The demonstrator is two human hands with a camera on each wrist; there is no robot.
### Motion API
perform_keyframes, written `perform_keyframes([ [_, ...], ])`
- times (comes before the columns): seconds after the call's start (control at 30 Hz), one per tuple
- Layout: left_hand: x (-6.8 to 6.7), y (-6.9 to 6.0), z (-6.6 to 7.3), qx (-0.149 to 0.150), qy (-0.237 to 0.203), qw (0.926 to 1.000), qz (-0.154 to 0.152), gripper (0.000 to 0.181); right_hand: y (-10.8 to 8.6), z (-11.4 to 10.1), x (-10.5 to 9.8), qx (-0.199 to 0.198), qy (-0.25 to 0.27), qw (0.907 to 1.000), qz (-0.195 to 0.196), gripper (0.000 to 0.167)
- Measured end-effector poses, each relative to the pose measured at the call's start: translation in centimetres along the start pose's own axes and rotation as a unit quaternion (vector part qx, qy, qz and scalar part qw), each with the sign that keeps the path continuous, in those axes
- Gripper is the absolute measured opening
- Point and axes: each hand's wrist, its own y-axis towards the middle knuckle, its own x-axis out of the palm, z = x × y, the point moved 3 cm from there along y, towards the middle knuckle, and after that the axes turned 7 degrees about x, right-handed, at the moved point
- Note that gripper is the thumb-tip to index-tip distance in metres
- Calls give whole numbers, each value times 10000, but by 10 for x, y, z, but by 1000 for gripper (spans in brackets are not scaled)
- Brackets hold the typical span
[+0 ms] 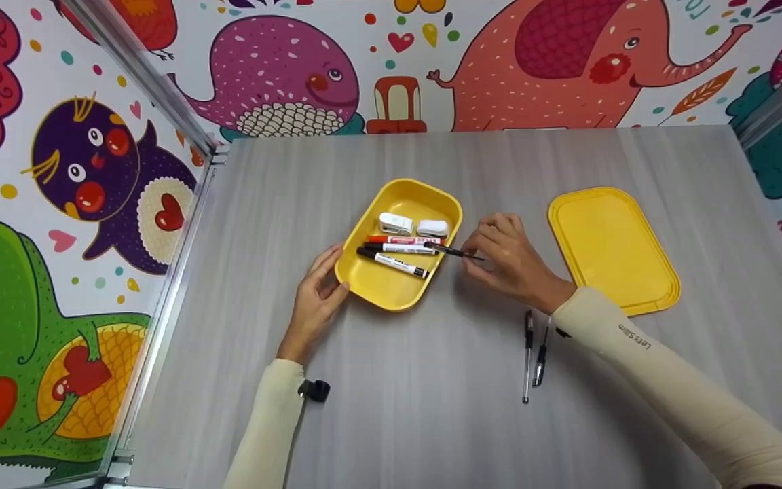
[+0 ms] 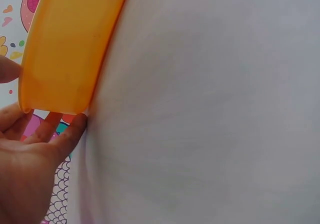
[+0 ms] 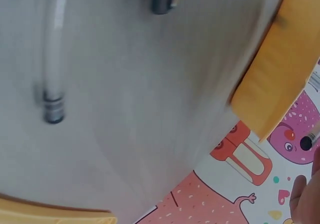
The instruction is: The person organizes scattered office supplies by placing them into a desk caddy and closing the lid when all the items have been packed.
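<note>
A yellow plastic box (image 1: pixel 381 288) stands on the table, with two white staplers, a red-orange marker (image 1: pixel 398 239) and two black-capped markers, one of them the lower white marker (image 1: pixel 398 265), lying in it. My left hand (image 1: pixel 314 302) holds the box's left corner, fingers and thumb spread around it; the left wrist view shows fingertips against the box wall (image 2: pixel 70 49). Between thumb and fingers my right hand (image 1: pixel 506 255) pinches a black pen (image 1: pixel 455 252), whose far end reaches over the box's right rim. In the right wrist view only part of that hand (image 3: pixel 307 199) shows.
Two pens lie side by side below the right forearm: a clear-barrelled pen (image 1: pixel 527 356) and a second pen (image 1: pixel 541 353). A yellow lid (image 1: pixel 615 251) lies flat to the right. Printed cartoon walls border the grey table (image 1: pixel 282 176) at the back and left.
</note>
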Motion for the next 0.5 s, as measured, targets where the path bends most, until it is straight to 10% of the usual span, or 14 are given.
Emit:
perform_keyframes([
  [0.5, 0, 0, 0, 71, -41, 10000, 6, 65, 11, -8, 19, 24, 22, 9997, -262, 13],
])
